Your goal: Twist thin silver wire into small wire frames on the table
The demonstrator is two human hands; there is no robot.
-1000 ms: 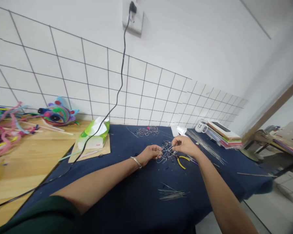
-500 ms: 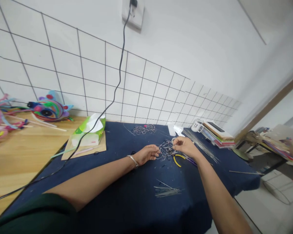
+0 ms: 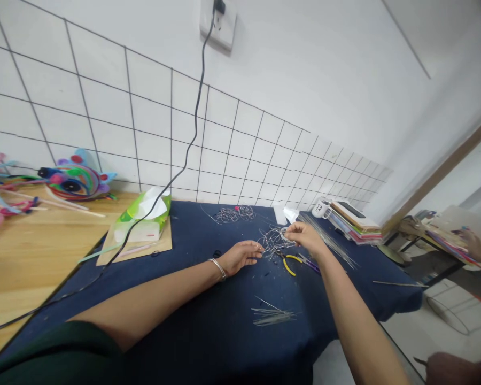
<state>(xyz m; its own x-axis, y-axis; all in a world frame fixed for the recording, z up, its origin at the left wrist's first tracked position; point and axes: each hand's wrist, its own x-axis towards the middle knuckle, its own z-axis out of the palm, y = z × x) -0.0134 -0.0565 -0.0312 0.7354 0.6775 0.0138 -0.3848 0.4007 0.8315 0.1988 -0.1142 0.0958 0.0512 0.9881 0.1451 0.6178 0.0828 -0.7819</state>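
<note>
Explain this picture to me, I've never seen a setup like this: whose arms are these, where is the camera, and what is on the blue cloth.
The camera sits on a person's head, looking down at their own bare arms. The left hand and right hand both finger a tangle of thin wire on a dark blue cloth. Beside it lie yellow-handled pliers, and nearer the person a small bundle of straight wire pieces. A green tissue pack sits left; a white mug and stacked books sit right.

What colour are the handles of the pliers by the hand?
Yellow. The pliers lie on the blue cloth just below the right hand; the head view shows them.
</note>
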